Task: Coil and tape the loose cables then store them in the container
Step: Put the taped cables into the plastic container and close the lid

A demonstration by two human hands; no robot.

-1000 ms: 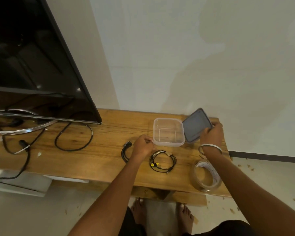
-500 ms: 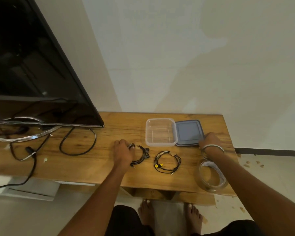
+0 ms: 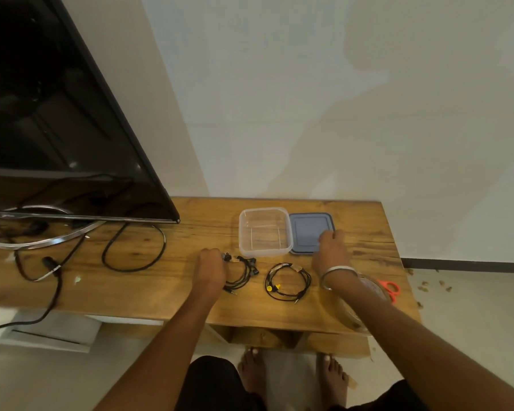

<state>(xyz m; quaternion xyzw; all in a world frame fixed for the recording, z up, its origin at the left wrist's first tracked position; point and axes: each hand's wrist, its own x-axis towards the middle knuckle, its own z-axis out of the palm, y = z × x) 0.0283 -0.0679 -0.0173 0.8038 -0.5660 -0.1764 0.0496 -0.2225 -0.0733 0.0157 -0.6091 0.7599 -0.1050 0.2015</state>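
The clear, square plastic container with rounded corners [image 3: 264, 231] sits open on the wooden bench top [image 3: 190, 229], toward its far edge, and holds nothing; the wood grain shows through its floor. Touching its right side lies its flat grey-blue lid [image 3: 307, 229], face down on the wood, with the right hand [image 3: 330, 252] resting on the lid's near right corner; the fingers curl down onto it, but whether they pinch the edge or only press on it I cannot tell. A silver bangle [image 3: 337, 272] circles that wrist. Just in front of the container lie the two cables. The coiled black cable with dark plugs and a band of tape [image 3: 244, 272] is to the left, and the left hand [image 3: 209, 269] is closed around its left side, fingers curled over the loop. The second coiled black cable, with a yellow tag and taped wraps [image 3: 288, 281], lies free on the wood between the two hands, touched by neither. Under the right forearm sits a roll of clear tape [image 3: 365, 295], with orange-handled scissors [image 3: 390, 289] just beyond it near the bench's right edge. Far to the left a black television screen [image 3: 57, 129] stands on a curved silver stand [image 3: 42, 241], with a loose black power cord [image 3: 134, 250] looped on the wood beside it.
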